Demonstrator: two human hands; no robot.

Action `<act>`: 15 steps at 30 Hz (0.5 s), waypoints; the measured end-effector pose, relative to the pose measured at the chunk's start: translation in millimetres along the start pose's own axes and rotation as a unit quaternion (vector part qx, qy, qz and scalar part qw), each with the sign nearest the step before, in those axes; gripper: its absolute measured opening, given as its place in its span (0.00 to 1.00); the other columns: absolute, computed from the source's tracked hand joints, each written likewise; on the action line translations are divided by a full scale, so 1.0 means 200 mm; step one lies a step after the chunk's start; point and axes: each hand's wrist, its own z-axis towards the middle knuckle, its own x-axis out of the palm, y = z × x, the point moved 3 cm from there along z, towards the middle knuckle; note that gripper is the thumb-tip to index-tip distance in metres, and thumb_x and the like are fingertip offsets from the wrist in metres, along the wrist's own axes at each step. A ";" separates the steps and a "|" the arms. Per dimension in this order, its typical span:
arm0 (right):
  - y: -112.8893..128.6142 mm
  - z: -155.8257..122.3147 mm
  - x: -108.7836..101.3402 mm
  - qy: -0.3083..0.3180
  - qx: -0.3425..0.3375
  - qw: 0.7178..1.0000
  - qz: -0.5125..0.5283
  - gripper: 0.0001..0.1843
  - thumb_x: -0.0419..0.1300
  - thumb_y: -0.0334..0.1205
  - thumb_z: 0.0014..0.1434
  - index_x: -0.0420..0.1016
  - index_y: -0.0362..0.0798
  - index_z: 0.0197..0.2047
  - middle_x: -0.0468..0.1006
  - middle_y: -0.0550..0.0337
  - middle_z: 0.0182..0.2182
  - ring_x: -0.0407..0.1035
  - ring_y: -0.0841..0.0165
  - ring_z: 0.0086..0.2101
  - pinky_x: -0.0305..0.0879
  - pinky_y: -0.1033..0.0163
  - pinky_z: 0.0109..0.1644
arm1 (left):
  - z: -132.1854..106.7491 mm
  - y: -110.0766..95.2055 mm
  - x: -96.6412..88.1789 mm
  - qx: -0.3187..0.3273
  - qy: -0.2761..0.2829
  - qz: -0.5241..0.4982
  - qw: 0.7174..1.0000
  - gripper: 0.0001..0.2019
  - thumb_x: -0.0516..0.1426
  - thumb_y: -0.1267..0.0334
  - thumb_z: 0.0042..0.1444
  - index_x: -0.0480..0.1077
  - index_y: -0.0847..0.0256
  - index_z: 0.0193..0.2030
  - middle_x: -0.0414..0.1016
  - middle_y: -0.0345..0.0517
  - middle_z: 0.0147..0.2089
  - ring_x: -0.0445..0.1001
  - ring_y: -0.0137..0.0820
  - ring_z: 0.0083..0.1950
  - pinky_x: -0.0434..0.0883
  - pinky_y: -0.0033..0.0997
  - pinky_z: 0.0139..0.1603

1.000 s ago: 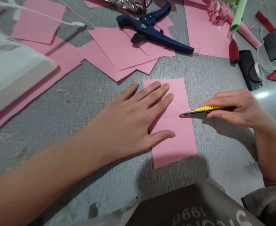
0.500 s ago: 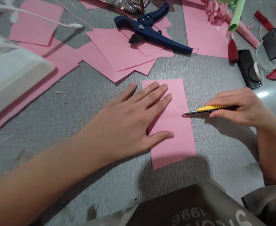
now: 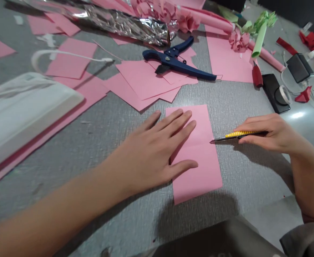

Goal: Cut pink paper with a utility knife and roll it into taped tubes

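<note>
A small pink paper sheet point(image 3: 197, 182) lies flat on the grey table, with a faint crease across its middle. My left hand point(image 3: 159, 146) rests spread on its left part, fingers and thumb apart. My right hand point(image 3: 272, 134) grips a utility knife point(image 3: 237, 135) with a yellow and black handle. The knife's pointed blade tip meets the sheet near its right edge, at about the level of the crease. Part of the handle is hidden inside the right hand.
Blue-handled cutters point(image 3: 178, 66) lie on loose pink sheets point(image 3: 138, 82) beyond my hands. At left stands a white box-like device point(image 3: 31, 114). Silver foil wrap point(image 3: 125, 26), pink paper flowers point(image 3: 238, 41), a green paper tube point(image 3: 259, 41) and a black adapter point(image 3: 299, 67) sit farther back.
The view has tilted up, so the tabletop items appear lower and more of the back shows. The knife tip sits slightly nearer the sheet's right edge. My left hand keeps its place.
</note>
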 end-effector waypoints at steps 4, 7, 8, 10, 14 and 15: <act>0.00 -0.01 -0.01 0.000 -0.008 1.000 -0.003 0.13 0.65 0.49 0.76 0.88 0.53 0.55 0.87 0.57 0.39 0.77 0.64 0.34 0.68 0.60 0.39 | 0.00 0.00 0.01 0.009 -0.004 0.006 1.000 0.45 0.49 0.31 0.72 0.56 0.62 0.83 0.51 0.59 0.86 0.52 0.54 0.86 0.46 0.62 0.86; -0.01 -0.02 -0.02 0.000 -0.006 1.000 0.000 0.12 0.65 0.47 0.76 0.88 0.53 0.54 0.87 0.58 0.38 0.77 0.65 0.33 0.68 0.60 0.39 | 0.00 0.00 0.01 0.011 -0.005 0.008 1.000 0.45 0.49 0.31 0.72 0.56 0.63 0.83 0.51 0.60 0.86 0.52 0.55 0.86 0.47 0.63 0.85; -0.01 -0.02 -0.02 0.001 -0.004 1.000 0.000 0.12 0.65 0.47 0.76 0.88 0.53 0.54 0.87 0.58 0.38 0.77 0.65 0.33 0.68 0.61 0.39 | 0.00 0.00 0.01 0.012 -0.005 0.009 1.000 0.45 0.48 0.30 0.73 0.56 0.63 0.83 0.51 0.60 0.86 0.52 0.55 0.86 0.47 0.63 0.85; -0.01 -0.02 -0.02 0.000 -0.001 1.000 0.000 0.12 0.65 0.47 0.76 0.88 0.54 0.54 0.87 0.58 0.38 0.78 0.65 0.33 0.69 0.61 0.39 | 0.00 0.00 0.02 0.013 -0.004 0.013 1.000 0.46 0.47 0.29 0.73 0.56 0.64 0.83 0.50 0.60 0.86 0.52 0.54 0.86 0.47 0.64 0.85; -0.01 -0.03 -0.02 0.001 0.007 1.000 0.002 0.13 0.65 0.48 0.76 0.89 0.55 0.54 0.88 0.57 0.40 0.80 0.63 0.35 0.70 0.60 0.41 | 0.01 0.00 0.01 0.013 0.004 0.017 1.000 0.46 0.46 0.29 0.73 0.56 0.64 0.83 0.50 0.59 0.86 0.51 0.54 0.86 0.49 0.65 0.84; -0.02 -0.03 -0.02 0.001 0.010 1.000 0.003 0.13 0.64 0.49 0.76 0.89 0.55 0.53 0.88 0.57 0.40 0.80 0.63 0.36 0.70 0.60 0.41 | 0.01 0.00 0.01 0.013 0.006 0.017 1.000 0.46 0.46 0.29 0.72 0.56 0.63 0.83 0.50 0.59 0.86 0.52 0.54 0.86 0.50 0.65 0.84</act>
